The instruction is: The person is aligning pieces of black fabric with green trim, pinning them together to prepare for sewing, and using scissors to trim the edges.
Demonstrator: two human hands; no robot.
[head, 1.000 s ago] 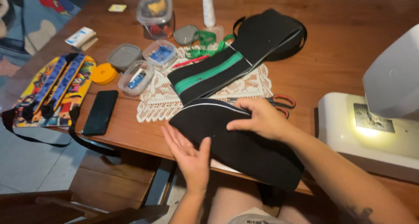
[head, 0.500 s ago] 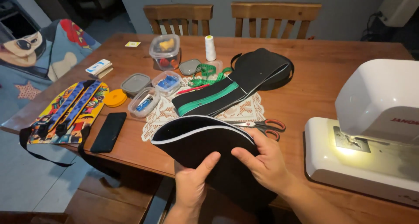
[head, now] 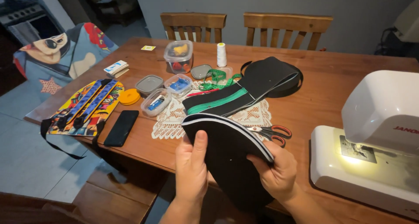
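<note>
Left hand (head: 190,168) and right hand (head: 276,174) are both gripping a curved black fabric panel with white piping (head: 227,152) | panel is being held up left of the white sewing machine (head: 375,136) | red-handled scissors (head: 271,132) are lying just beyond it

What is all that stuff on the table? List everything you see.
Curved black fabric panel with white edging: 1, held in both hands, near table edge
Black strap with green stripe: 1, table centre
Red-handled scissors: 1, right of panel
White sewing machine: 1, right
White thread spool: 1, far centre
Clear plastic containers: 4, left of centre
Black phone: 1, left
Colourful patterned bag: 1, far left
Wooden chairs: 2, behind table
Left hand: gripping panel
Right hand: gripping panel
</note>
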